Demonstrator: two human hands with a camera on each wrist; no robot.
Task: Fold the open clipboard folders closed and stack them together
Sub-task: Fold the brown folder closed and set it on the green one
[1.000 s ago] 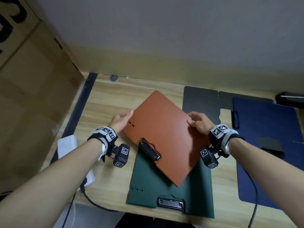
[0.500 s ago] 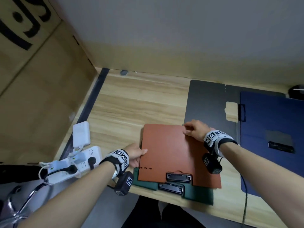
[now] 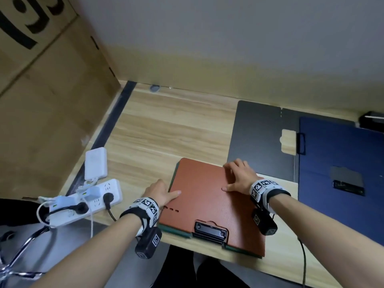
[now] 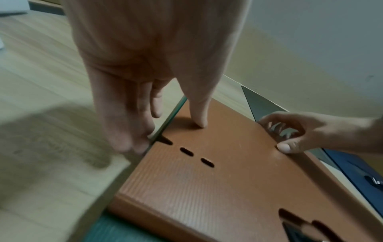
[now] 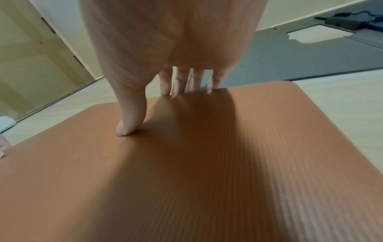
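Note:
A closed orange-brown folder (image 3: 212, 200) lies flat on a closed green folder (image 3: 176, 230) at the table's near edge, and only thin green slivers show. Its black clip (image 3: 211, 229) faces me. My left hand (image 3: 164, 193) is at the folder's left edge, thumb pressed on top, straight fingers (image 4: 134, 140) down beside the edge. My right hand (image 3: 230, 177) rests on the far right corner, thumb on the cover, fingertips (image 5: 182, 88) at the far edge. An open black folder (image 3: 255, 138) and an open blue folder (image 3: 340, 163) lie flat to the right.
A white power strip (image 3: 87, 202) with plugs and a white adapter (image 3: 96, 166) sit at the table's left edge. A large cardboard box (image 3: 41, 100) stands to the left. A black device (image 3: 372, 121) is at the far right. A chair base (image 3: 20, 256) shows below left.
The orange-brown folder was held tilted and skewed above the green one; it has turned square and come down flat on it, pulled toward the near edge. Both hands stayed on its edges.

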